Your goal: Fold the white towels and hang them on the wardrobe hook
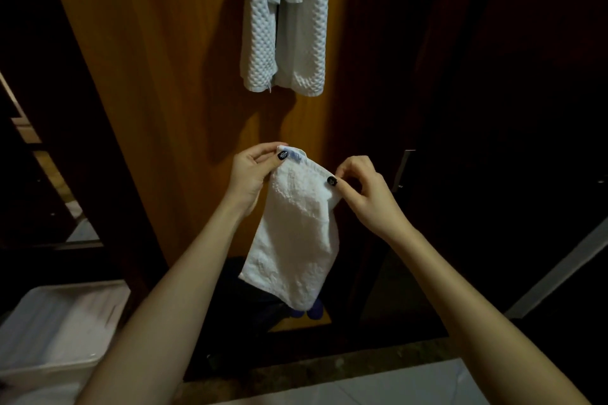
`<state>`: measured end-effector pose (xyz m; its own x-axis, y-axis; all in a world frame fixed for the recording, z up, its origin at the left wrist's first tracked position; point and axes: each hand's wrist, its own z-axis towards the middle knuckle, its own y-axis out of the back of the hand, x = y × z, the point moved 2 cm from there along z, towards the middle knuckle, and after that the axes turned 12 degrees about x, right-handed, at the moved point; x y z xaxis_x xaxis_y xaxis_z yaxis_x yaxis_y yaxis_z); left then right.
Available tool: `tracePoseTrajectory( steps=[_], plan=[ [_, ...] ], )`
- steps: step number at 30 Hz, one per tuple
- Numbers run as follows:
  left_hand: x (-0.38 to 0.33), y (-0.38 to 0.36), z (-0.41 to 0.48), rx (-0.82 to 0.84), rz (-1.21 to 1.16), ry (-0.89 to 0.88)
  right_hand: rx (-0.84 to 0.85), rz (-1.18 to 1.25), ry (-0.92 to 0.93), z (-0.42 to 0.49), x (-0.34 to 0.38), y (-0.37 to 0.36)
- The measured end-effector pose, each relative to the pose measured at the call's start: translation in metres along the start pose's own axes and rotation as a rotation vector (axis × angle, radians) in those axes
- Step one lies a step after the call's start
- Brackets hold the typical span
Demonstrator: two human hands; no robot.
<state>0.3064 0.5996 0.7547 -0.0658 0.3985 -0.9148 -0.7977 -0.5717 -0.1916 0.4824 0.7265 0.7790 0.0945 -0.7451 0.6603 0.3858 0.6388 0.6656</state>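
White terry towel (pixel 297 233) hanging folded in mid-air before the wooden wardrobe door (pixel 158 76), top edge pinched at one corner by the left hand (pixel 253 171) and at the other by the right hand (pixel 362 191) — both clamped by thumb and fingertips only. Likely to slip or unfold if either pinch loosens on the lift — and the hook itself out of sight above, already crowded by a waffle-weave towel (pixel 286 20), so easily knocked down.

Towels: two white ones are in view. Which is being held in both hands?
The lower, plain terry towel, pinched at its top edge by the left hand and right hand; the waffle-textured towel hangs above, untouched.
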Motion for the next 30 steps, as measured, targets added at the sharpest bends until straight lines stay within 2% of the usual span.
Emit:
tracePoseTrajectory(
  steps=[4,7,10,14,25,30],
  plan=[
    [0.004,0.003,0.001,0.000,0.069,-0.034,0.007,-0.227,0.036,-0.001,-0.001,0.010],
    [0.005,0.003,0.000,-0.015,0.039,-0.057,0.023,-0.296,0.019,-0.004,-0.003,0.012],
    [0.004,0.003,0.000,-0.047,-0.035,-0.068,0.134,-0.298,-0.030,-0.011,-0.009,0.004],
    [0.000,0.004,0.001,-0.044,-0.079,-0.082,0.232,-0.181,-0.075,-0.017,-0.014,-0.007],
    [0.004,0.017,-0.004,-0.077,-0.153,-0.054,0.221,-0.140,0.044,-0.008,0.003,-0.022],
    [0.006,0.011,-0.003,-0.062,-0.172,-0.050,0.235,-0.269,0.115,-0.008,0.011,-0.041]
  ],
)
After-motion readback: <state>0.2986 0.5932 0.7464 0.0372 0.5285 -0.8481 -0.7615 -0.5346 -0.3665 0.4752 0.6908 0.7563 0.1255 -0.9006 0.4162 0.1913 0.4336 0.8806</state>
